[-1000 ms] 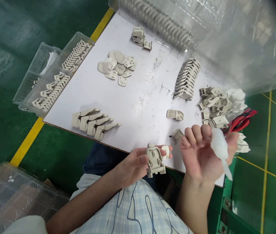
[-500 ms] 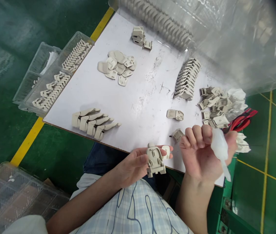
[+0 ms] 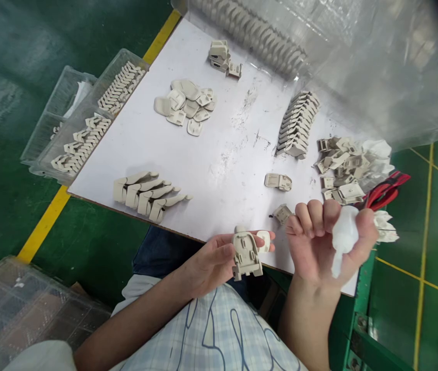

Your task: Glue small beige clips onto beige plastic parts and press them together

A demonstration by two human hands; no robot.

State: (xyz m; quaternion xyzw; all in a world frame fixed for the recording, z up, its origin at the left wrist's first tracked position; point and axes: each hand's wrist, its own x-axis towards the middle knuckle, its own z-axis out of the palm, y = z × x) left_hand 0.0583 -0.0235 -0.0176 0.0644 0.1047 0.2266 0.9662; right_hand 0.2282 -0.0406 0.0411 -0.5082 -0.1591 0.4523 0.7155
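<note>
My left hand (image 3: 219, 257) is closed on a beige moulded plastic part (image 3: 247, 252), shaped like a small seat back with slots. A smaller pale rounded plate (image 3: 264, 241) rests against the fingers behind it. To the right, my right hand (image 3: 321, 242) grips a small translucent white squeeze bottle (image 3: 345, 232) between thumb and curled fingers, its thin nozzle pointing down. Just beyond the hands, a small beige bracket (image 3: 282, 214) and a bent beige piece (image 3: 278, 181) lie on the white board (image 3: 219, 159).
A row of angled parts (image 3: 149, 196), a pile of flat plates (image 3: 188, 105) and a stacked row (image 3: 298, 125) lie on the board. Loose parts (image 3: 340, 165) and red-handled tools (image 3: 387, 190) sit right. Clear trays (image 3: 87, 121) stand left; a large clear plastic box (image 3: 366, 67) stands behind.
In my right hand the squeeze bottle has turned, its nozzle swinging from lower right to lower left. My left hand and the part in it stay nearly still.
</note>
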